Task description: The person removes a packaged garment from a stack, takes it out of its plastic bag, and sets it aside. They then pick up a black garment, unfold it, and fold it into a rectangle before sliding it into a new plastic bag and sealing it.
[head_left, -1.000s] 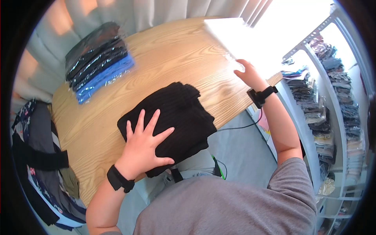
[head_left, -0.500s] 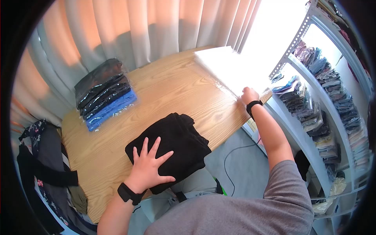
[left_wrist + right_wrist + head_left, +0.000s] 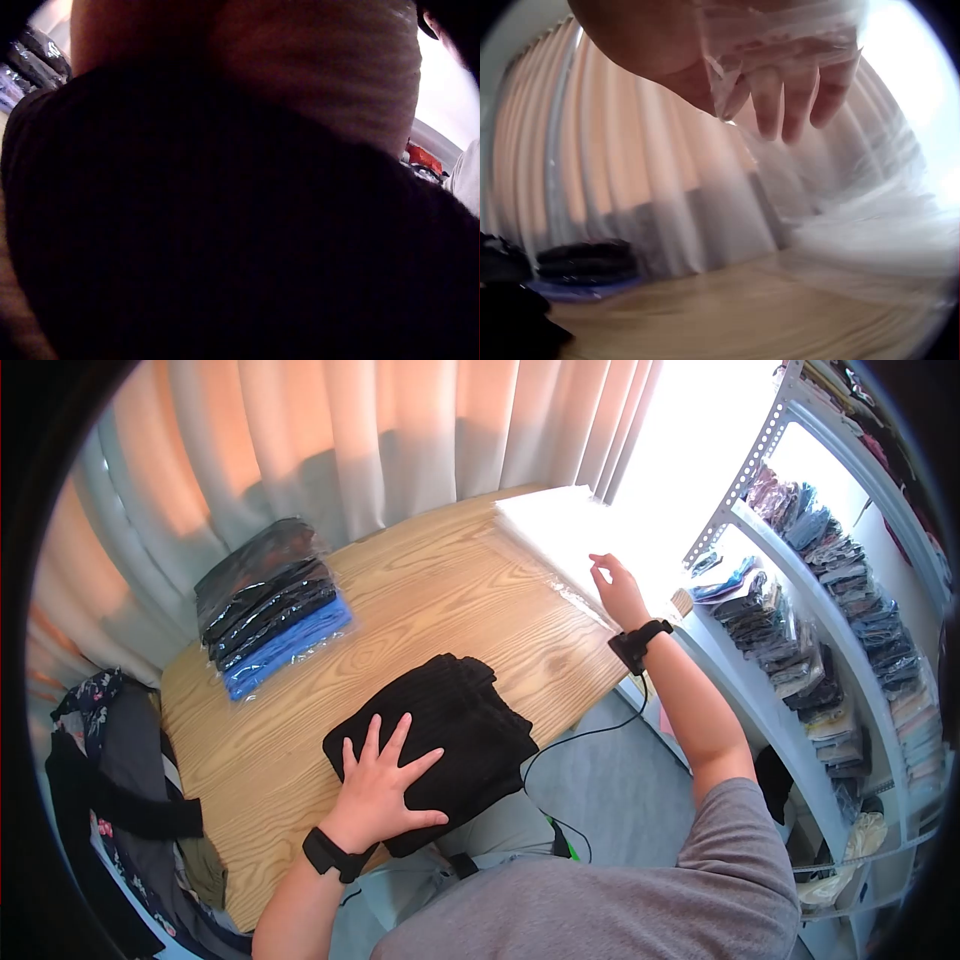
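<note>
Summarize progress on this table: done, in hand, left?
Done: a pile of bagged clothes sits at the far corner, and the black garment lies folded. In hand: left hand presses flat on it; right hand pinches a clear bag above the bag stack. Left: the garment is not yet bagged.

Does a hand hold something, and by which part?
The right hand pinches a clear plastic bag by one edge; the left hand lies flat on the black garment.
</note>
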### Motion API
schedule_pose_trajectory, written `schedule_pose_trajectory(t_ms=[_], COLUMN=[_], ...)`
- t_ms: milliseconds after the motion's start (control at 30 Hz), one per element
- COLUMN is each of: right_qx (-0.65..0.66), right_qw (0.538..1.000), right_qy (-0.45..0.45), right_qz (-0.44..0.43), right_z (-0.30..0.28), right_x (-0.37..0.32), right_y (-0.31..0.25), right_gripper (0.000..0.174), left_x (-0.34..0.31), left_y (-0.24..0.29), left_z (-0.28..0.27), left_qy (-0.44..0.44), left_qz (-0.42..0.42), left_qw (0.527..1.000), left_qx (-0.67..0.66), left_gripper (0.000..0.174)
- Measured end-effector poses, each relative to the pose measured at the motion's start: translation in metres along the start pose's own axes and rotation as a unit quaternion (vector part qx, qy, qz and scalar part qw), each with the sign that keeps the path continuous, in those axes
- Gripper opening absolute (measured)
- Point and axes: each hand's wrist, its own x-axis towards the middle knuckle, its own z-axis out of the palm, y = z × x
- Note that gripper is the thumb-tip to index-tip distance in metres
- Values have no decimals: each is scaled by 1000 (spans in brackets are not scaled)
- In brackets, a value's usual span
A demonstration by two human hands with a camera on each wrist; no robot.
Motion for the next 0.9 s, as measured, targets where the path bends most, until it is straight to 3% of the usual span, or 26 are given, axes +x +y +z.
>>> schedule_pose_trajectory(t_ms=[100,167,367,467,533,567,600,633,667,700,767,833,900], right_qx=[166,235,312,383,374,350,324,352,353,342,310,380,344], right_qw=[975,951,905,856,848,841,832,818,816,806,805,800,823], right_qy=[-149,-201,-246,-292,-316,-362,-406,-406,-408,-433,-460,-380,-394], right_qz=[2,-30,-153,-188,-205,-199,-193,-206,-209,-216,-213,-266,-220], right_z=[8,22,65,93,116,121,126,148,150,153,138,125,69], right_x=[-2,-8,-37,-49,-57,-61,-66,-73,-76,-79,-81,-70,-56], right_y=[-86,-132,-270,-321,-341,-349,-356,-353,-355,-355,-354,-341,-320], right_gripper=[17,16,14,15,18,19,21,25,25,29,36,34,33], left_x=[0,0,-2,-2,-3,2,-1,0,0,-3,-6,-5,-7], left_y=[-1,-2,-1,-7,-5,-7,-10,-21,-23,-24,-6,-5,-3], left_z=[-3,-1,1,12,8,13,17,32,34,36,10,9,4], left_qy=[-2,6,21,98,31,-29,38,54,70,72,49,41,46], left_qz=[-2,-3,-1,38,2,-62,-7,13,33,31,22,2,5], left_qw=[1000,1000,1000,994,999,990,998,990,950,950,998,999,999], left_qx=[-25,-28,-14,21,44,120,49,-128,-302,-303,-24,-4,-5], left_gripper=[78,74,69,68,71,75,79,79,79,79,76,74,68])
